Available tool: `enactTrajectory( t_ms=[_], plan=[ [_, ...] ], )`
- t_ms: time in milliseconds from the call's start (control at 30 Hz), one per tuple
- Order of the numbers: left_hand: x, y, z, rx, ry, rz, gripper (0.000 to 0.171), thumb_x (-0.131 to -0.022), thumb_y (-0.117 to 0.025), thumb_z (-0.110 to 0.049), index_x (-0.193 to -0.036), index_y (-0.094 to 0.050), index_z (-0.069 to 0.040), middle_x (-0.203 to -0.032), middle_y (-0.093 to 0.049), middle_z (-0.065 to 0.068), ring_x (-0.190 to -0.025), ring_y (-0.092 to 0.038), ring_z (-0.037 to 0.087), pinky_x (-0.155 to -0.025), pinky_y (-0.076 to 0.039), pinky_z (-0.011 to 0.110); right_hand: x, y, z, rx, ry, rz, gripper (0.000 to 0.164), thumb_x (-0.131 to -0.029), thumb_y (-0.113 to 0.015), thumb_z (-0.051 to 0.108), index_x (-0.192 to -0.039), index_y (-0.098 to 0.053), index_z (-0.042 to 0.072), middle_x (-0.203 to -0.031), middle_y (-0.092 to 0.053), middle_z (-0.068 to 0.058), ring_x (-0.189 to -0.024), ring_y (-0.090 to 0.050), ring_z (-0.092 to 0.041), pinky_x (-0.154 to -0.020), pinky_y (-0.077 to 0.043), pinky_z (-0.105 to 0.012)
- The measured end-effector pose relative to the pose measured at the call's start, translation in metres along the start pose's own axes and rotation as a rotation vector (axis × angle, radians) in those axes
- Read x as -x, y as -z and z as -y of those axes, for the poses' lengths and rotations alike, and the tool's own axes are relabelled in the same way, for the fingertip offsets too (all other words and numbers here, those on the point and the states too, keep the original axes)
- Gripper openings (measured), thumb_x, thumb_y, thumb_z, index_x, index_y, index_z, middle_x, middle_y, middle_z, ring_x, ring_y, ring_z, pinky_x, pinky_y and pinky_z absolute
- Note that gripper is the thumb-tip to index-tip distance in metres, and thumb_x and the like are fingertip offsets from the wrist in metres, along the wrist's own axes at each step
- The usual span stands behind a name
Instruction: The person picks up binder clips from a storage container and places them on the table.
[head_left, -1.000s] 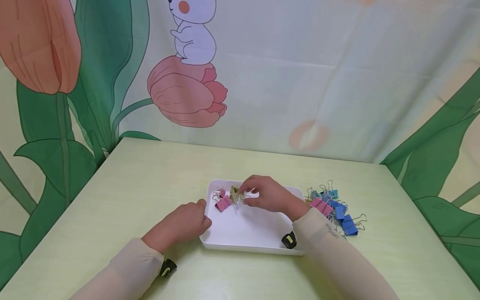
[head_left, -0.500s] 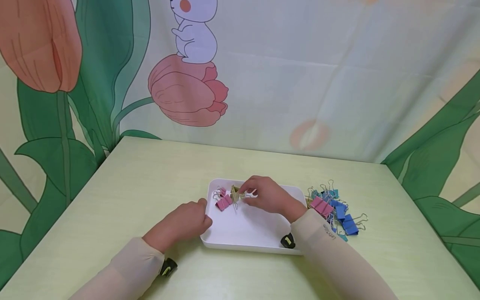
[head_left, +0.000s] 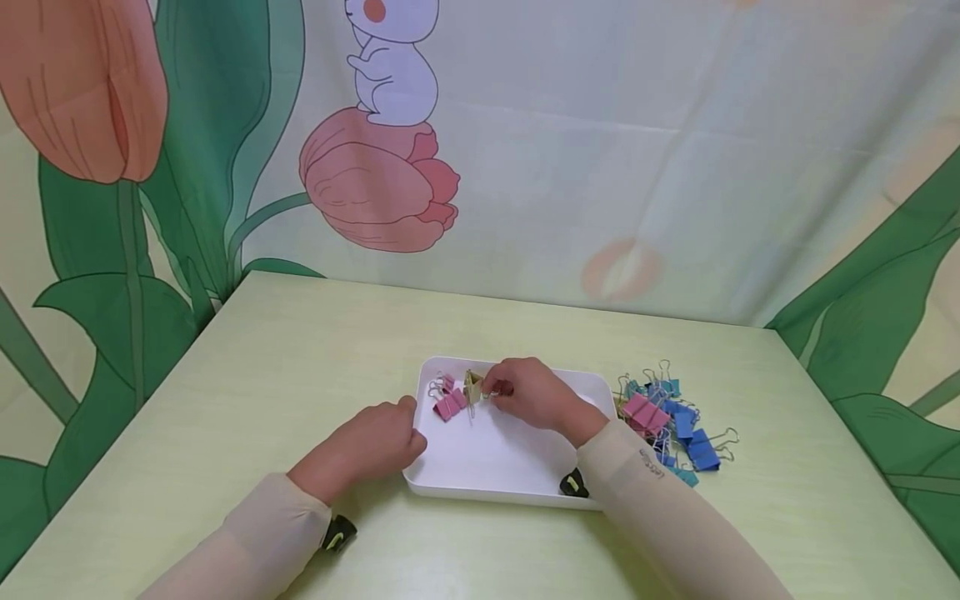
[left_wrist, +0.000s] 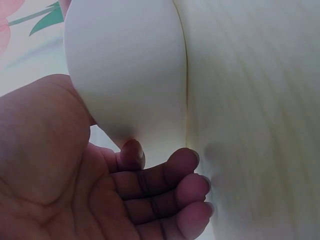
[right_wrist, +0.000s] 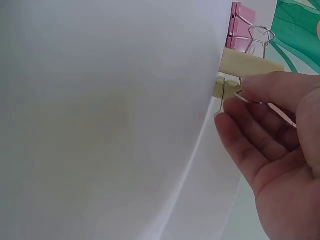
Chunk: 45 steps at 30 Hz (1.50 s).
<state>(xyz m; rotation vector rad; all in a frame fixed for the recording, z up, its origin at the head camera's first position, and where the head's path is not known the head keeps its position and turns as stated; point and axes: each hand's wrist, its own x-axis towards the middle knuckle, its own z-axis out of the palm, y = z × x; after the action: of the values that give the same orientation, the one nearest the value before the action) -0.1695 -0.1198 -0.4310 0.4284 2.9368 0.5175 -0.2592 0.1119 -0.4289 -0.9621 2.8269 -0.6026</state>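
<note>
The white tray [head_left: 487, 458] lies on the table, and my left hand [head_left: 375, 442] grips its left edge. In the left wrist view the index fingertip presses the outer wall [left_wrist: 130, 75], while the other fingers curl loosely below. Over the tray's back part, my right hand [head_left: 536, 398] pinches a wire handle of a yellow binder clip [right_wrist: 252, 63] between thumb and fingers. Another yellow piece [right_wrist: 227, 89] shows just beside that clip. Left of the yellow clip, pink binder clips [head_left: 450, 404] rest in the tray's back left corner.
Right of the tray, a loose pile holds a large pink binder clip [head_left: 645, 414], blue binder clips [head_left: 703, 451] and teal ones [head_left: 686, 477]. My right forearm [head_left: 660, 500] crosses the tray's front right corner. A printed curtain [head_left: 525, 167] hangs behind the table.
My right hand has shifted slightly down, its fingers drawn closer together at the yellow clip's handle. My left hand keeps its grip on the tray; the clips lie much as before.
</note>
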Motion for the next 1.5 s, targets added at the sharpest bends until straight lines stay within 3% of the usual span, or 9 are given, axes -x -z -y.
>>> enactTrajectory(
  t_ms=[433,933,1500],
  plan=[
    [-0.002,-0.002,-0.001,-0.006,0.0,0.0,0.029,-0.087,-0.049,-0.02,-0.103,-0.051,0.005,-0.069,-0.051,0.007,-0.059,-0.046,0.02,-0.055,-0.036,0.031,0.004,0.001,0.001,0.016,0.013,-0.077,0.013,-0.088,-0.066,0.009,-0.098,-0.074,0.012,-0.095,-0.069,0.001,-0.082,-0.058,-0.009,-0.079,-0.052,-0.027],
    [-0.002,-0.001,-0.003,-0.007,0.017,0.024,0.035,-0.088,-0.049,-0.02,-0.11,-0.051,0.007,-0.07,-0.052,0.008,-0.06,-0.047,0.021,-0.055,-0.037,0.031,0.013,0.012,0.001,0.003,0.013,-0.109,0.013,-0.088,-0.067,0.011,-0.098,-0.075,0.014,-0.098,-0.071,0.003,-0.084,-0.062,-0.008,-0.077,-0.053,-0.026],
    [-0.002,0.0,-0.002,-0.006,0.015,0.033,0.042,-0.088,-0.048,-0.02,-0.117,-0.049,0.01,-0.071,-0.052,0.008,-0.059,-0.046,0.021,-0.055,-0.036,0.031,0.032,0.033,-0.003,-0.058,0.135,-0.278,0.011,-0.086,-0.067,0.007,-0.092,-0.076,0.01,-0.095,-0.072,0.002,-0.082,-0.068,-0.008,-0.072,-0.054,-0.022]
  ],
)
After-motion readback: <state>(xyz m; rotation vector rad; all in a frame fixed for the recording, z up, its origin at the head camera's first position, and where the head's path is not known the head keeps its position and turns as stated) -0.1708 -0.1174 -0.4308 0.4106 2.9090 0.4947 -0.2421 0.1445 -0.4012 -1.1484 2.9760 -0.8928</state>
